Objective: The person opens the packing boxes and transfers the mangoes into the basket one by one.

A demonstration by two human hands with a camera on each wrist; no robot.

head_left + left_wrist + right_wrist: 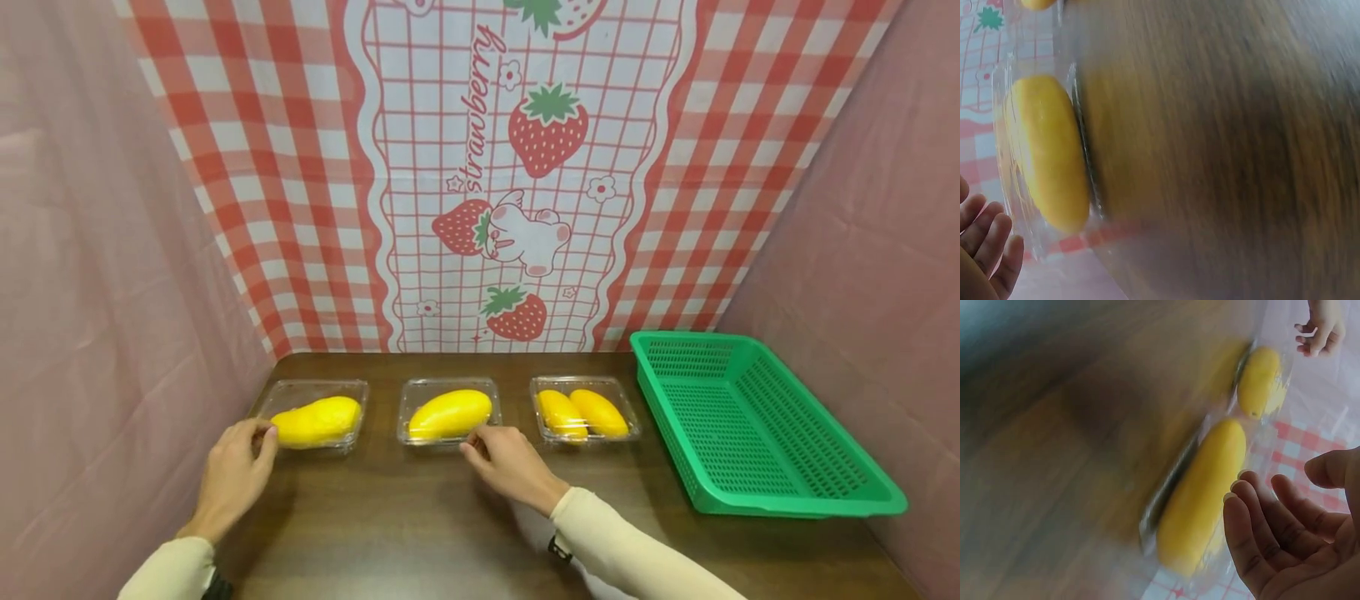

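Note:
Three clear plastic boxes stand in a row on the brown table. Yellow mangoes (321,420) fill the left box (288,390), at whose near left corner my left hand (234,471) hovers, fingers loosely bent. In the left wrist view those fingers (997,247) hold nothing. Close to the front edge of the middle box (420,386), which contains yellow mango (450,414), is my right hand (510,467). The right wrist view shows its fingers (1250,544) relaxed and bare; whether they touch the box I cannot tell. Two mangoes (597,412) lie in the right box (558,383).
A green perforated plastic basket (675,446) stands at the table's right side, beside the right box. Behind the wooden table (375,533) hangs a red-and-white checked cloth (300,167) with strawberries. Pink cloth (97,292) hangs along both sides.

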